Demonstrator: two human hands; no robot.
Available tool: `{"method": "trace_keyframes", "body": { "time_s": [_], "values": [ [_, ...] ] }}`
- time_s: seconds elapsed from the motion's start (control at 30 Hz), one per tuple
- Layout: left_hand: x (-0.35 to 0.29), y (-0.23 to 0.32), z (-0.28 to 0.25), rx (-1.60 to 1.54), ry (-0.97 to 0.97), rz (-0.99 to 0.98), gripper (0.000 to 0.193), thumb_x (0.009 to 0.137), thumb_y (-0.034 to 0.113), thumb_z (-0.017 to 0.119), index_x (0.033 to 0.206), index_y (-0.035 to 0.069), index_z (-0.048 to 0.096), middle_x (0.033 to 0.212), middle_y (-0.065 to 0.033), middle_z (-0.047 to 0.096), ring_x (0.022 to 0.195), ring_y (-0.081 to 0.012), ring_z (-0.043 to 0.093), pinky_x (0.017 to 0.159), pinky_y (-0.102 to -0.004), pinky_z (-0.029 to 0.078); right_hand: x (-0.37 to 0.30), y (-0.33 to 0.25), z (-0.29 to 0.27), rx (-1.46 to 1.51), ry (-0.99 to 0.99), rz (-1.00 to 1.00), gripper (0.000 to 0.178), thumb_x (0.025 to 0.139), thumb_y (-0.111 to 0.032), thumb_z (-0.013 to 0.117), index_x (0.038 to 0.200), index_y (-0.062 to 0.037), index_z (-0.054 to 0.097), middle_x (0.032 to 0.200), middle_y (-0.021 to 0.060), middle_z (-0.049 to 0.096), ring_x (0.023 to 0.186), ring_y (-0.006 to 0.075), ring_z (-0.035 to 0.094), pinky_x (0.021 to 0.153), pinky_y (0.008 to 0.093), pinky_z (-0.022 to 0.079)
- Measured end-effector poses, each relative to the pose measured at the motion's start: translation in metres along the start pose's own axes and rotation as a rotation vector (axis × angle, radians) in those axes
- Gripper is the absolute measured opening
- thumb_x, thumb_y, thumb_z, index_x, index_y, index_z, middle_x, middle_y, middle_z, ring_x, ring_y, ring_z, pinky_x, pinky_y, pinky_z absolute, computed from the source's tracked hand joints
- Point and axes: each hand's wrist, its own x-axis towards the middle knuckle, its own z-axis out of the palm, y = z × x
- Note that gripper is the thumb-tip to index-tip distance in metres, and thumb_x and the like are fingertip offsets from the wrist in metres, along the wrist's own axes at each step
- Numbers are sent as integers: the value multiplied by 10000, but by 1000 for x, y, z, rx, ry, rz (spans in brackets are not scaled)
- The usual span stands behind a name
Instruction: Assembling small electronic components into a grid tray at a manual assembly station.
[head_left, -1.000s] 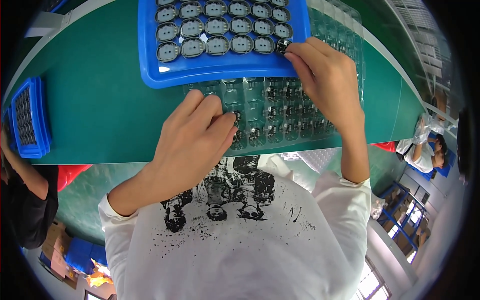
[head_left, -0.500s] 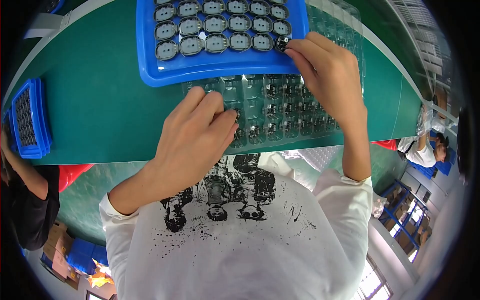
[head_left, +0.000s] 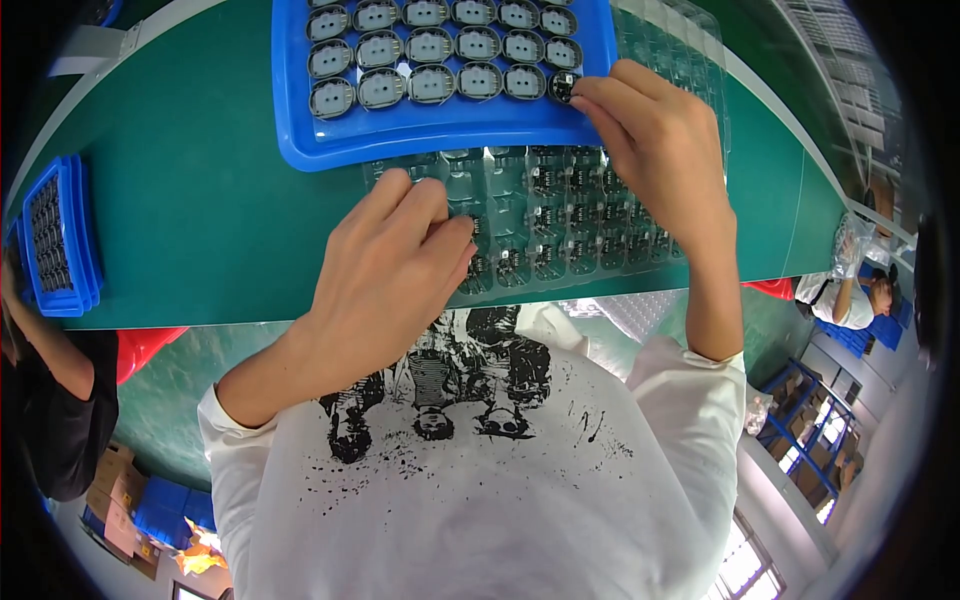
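In the head view, a clear plastic blister tray (head_left: 560, 215) lies on the green table (head_left: 190, 210), its near edge close to the person's white printed shirt (head_left: 480, 480), and its small pockets hold dark little parts. The left hand (head_left: 385, 275) rests palm-down on the near left part of this clear tray, fingers bent and held together, the tips pressing on the pockets; whether anything is held under them cannot be told. Just beyond the clear tray, overlapping its far edge, sits a blue tray (head_left: 420, 130) filled with rows of round grey parts. The right hand (head_left: 655, 140) reaches over the clear tray to the near right corner of the blue tray, where its thumb and forefinger are pinched on a small dark round part (head_left: 563, 87). Well to the left of the clear tray, a stack of blue trays (head_left: 60, 240) sits by the table edge, near another person's dark sleeve (head_left: 60, 400).
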Motion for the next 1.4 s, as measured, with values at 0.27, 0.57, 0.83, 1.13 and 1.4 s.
{"method": "trace_keyframes", "body": {
  "time_s": [0.27, 0.57, 0.83, 1.13, 1.4],
  "values": [
    [2, 0, -3, -6, -7, 4, 182, 684, 26, 765, 834, -1, 668, 824, -62, 479, 782, -234, 494, 607, -347, 463, 0, 7, 9, 98, 27, -17, 102, 828, -43, 709, 921, -7, 687, 768, 115, 586, 628, 304, 591, 566, 383, 461],
    [1, 4, -5, -38, -91, 4, 127, 708, 39, 752, 766, 15, 642, 829, -60, 474, 809, -239, 487, 635, -351, 468, -8, 5, 12, 95, 89, 29, 131, 840, -53, 714, 961, -13, 683, 752, 107, 576, 605, 275, 574, 557, 372, 454],
    [12, 0, -1, 80, -155, 98, 142, 739, 39, 744, 833, 13, 641, 824, -62, 482, 775, -241, 505, 617, -374, 455, -40, -46, -24, 436, -170, -47, 229, 794, -125, 755, 995, -37, 691, 720, 76, 571, 565, 230, 567, 490, 358, 430],
    [26, -28, -54, -2, 236, -69, 129, 807, -31, 662, 908, 26, 606, 873, -79, 611, 777, -224, 567, 649, -329, 444, -66, -71, 6, 295, -432, -119, 163, 781, -118, 698, 902, -15, 663, 683, 59, 537, 623, 231, 622, 500, 364, 475],
    [26, -56, -76, 282, 189, -11, 119, 813, -39, 673, 911, 4, 620, 887, -81, 607, 819, -240, 556, 724, -330, 450, -37, -48, -20, 489, -200, 6, 138, 756, 29, 708, 874, -1, 642, 812, 121, 621, 704, 285, 606, 581, 375, 484]
  ]
}}
